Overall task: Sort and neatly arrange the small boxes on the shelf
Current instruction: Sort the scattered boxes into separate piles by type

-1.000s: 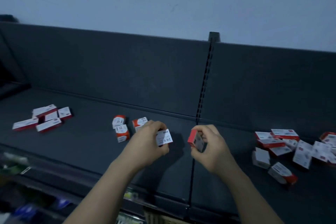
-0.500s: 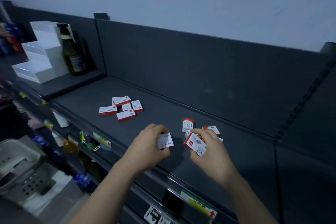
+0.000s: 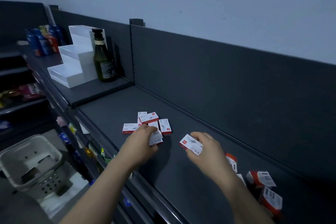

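Hands apart: left hand (image 3: 140,144) round a small box (image 3: 156,140) beside the cluster (image 3: 148,120) (right hand (image 3: 206,150) round another box (image 3: 190,144)).

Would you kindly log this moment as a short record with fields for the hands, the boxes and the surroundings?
left hand: grips one small box beside the left cluster
right hand: grips another box between the two clusters
left cluster: red-and-white boxes lying flat, loosely grouped
right cluster: boxes tumbled, some on edge
neighbouring bay: green bottle, white stepped stand
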